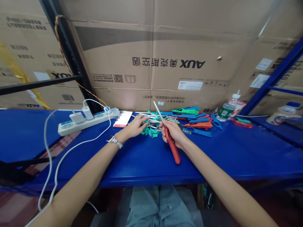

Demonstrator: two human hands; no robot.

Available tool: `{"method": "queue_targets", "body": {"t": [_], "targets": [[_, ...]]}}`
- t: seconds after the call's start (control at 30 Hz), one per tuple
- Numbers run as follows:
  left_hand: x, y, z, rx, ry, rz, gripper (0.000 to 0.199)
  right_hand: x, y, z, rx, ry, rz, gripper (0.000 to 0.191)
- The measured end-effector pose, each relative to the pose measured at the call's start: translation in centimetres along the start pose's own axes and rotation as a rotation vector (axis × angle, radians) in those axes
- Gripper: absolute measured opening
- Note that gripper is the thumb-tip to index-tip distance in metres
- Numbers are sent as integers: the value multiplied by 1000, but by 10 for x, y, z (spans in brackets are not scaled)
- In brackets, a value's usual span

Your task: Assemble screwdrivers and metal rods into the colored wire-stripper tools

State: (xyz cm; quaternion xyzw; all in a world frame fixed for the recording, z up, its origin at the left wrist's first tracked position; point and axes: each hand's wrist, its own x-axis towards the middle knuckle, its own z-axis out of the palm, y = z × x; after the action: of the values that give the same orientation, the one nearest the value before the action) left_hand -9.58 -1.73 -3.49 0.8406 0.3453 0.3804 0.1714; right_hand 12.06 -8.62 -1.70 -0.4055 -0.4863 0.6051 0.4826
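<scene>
White power strip [93, 123] on blue table [142, 160], left of and beyond left hand, 2 white plugs [82, 115] in it. White-and-red card [123, 119] just beyond left hand. Left hand [136, 126], silver band [116, 142] at wrist, fingers loosely spread at left edge of pile of small metal and green pieces [151, 130]; can't tell if it pinches any. Pile sits between and just beyond both hands. Right hand [174, 133] wrapped around red lighter [174, 153], handle end toward the person, metal tube tilted up and left over pile. Right of and beyond right hand: blue, orange and green plastic shells [200, 120], heaped. Farther right: clear bottle [226, 112] with green label, upright, then blue-capped bottle [284, 113], well apart from hands.
</scene>
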Motion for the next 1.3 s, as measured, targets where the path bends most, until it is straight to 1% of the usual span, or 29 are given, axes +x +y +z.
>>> {"method": "queue_targets", "body": {"t": [0.13,0.23,0.33,0.43,0.53,0.6,0.7,0.77,0.83,0.9,1.0,1.07,1.1,1.13,1.2,1.3], "targets": [[3,-6,3,86,-68,76,32,1,0,-2,5,-1,20,35],[4,-10,3,145,-87,58,35,0,0,-2,12,-13,33,34],[1,-11,2,192,-38,-1,37,-1,0,-1,9,-24,47,35],[-1,-3,0,184,48,-1,36,-1,-1,-1,14,-31,44,33],[0,17,4,19,146,8,32,-2,-1,-1,8,-31,49,30],[2,32,13,-205,196,-71,31,-2,-1,0,-5,-43,60,29],[6,52,30,-552,174,-164,28,-1,1,2,-23,-79,53,27],[8,60,39,-749,145,-255,25,-2,1,4,-34,-99,40,25],[9,64,44,-912,119,-349,24,-3,0,5,-36,-113,34,24],[9,63,43,-1022,131,-415,24,-5,-2,5,-21,-145,48,22],[11,58,33,-1095,222,-453,20,-9,-6,0,-9,-265,129,20],[11,54,25,-1118,293,-461,22,-11,-7,-5,-44,-355,201,22],[11,53,22,-1122,319,-463,24,-11,-7,-7,-70,-379,213,25],[10,52,19,-1119,334,-464,26,-11,-6,-9,-102,-383,198,27],[8,53,18,-1086,315,-451,27,-9,-2,-11,-194,-332,84,34],[4,58,23,-986,239,-406,21,-4,7,-13,-442,-157,-223,38]]}}
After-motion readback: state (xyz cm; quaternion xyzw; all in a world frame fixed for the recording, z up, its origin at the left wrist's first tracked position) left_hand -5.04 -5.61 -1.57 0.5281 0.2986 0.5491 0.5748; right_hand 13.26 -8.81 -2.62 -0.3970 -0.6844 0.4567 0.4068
